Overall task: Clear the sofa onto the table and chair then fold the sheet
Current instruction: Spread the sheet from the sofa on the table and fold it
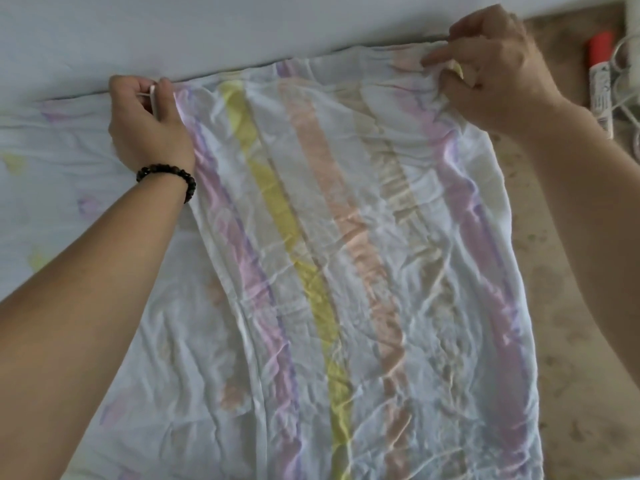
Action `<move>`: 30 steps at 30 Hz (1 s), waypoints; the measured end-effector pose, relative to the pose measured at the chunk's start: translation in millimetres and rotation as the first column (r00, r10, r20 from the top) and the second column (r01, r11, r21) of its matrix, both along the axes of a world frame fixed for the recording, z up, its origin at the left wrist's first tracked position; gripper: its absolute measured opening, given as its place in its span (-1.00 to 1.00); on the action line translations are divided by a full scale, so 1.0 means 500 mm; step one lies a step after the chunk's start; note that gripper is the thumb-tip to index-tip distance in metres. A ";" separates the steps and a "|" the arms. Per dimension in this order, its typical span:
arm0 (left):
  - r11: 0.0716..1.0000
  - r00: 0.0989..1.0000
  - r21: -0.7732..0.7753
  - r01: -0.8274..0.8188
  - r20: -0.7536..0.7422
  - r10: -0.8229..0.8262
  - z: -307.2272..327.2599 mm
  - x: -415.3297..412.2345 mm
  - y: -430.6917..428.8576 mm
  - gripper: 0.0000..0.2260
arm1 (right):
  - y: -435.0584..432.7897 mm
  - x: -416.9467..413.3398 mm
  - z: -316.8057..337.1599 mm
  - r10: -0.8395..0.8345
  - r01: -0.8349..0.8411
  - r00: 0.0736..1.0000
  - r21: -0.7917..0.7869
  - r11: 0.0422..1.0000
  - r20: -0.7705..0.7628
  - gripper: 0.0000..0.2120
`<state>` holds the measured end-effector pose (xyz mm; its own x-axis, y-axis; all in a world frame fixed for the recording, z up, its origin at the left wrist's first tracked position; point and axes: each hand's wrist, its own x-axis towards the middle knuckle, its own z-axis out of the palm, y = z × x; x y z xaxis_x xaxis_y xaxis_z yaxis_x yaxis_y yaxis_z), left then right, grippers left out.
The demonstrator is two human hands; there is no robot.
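On my feed, the left hand (149, 126) is curled round the far edge of the striped sheet (346, 254), fingers closed over the hem, with a dark bead bracelet (166, 176) on that wrist. The right hand (495, 71) is pinching the sheet's far right corner, and the cloth bunches between thumb and fingertips. Both hands hold the same top edge, well apart. The panel between them lies flat and runs toward me, creased, with lilac, yellow, peach and beige stripes. It sits on a wider layer of the same pale cloth that spreads out to the left under the forearm. Along the far edge I see a pale blue surface (173, 29), though I cannot tell what it belongs to. To the right there is a speckled brown surface (571, 271), with a red-capped tube (601, 91) and a white cord (627, 110) lying just beside each other.
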<state>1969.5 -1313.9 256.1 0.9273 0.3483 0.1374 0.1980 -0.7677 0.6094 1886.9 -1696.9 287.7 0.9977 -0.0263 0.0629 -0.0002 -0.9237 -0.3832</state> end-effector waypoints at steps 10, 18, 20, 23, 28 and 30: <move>0.998 0.999 0.053 0.014 0.048 -0.017 0.012 0.015 -0.012 -0.82 | -0.027 0.016 -0.007 -0.511 0.530 0.846 -0.133 0.838 0.148 -0.63; 0.968 0.995 0.237 0.080 0.042 -0.092 -0.015 0.024 -0.019 -0.75 | -0.016 0.028 -0.033 -0.619 0.609 0.785 -0.184 0.771 0.003 -0.78; 0.980 0.993 0.168 0.103 0.047 -0.113 0.003 0.010 -0.021 -0.66 | -0.001 0.011 -0.012 -0.658 0.649 0.750 -0.113 0.753 -0.077 -0.80; 0.967 0.968 0.207 0.150 0.166 -0.186 0.046 -0.088 -0.023 -0.56 | 0.087 -0.078 0.013 -0.569 0.572 0.820 -0.071 0.817 0.057 -0.58; 0.657 0.771 0.405 0.636 -0.307 -0.558 0.040 -0.351 -0.021 -0.44 | 0.286 -0.258 0.000 -0.237 0.199 0.944 -0.179 0.964 -0.231 -0.36; 0.627 0.745 0.405 0.665 -0.411 -0.525 0.013 -0.369 0.012 -0.38 | 0.294 -0.272 -0.030 -0.280 0.220 0.908 -0.215 0.951 -0.310 -0.24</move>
<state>1785.2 -1308.0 262.6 0.9290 -0.3473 -0.1281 -0.3354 -0.9362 0.1054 1750.9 -1549.7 272.7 0.9229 -0.2964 -0.2457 -0.3394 -0.9276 -0.1559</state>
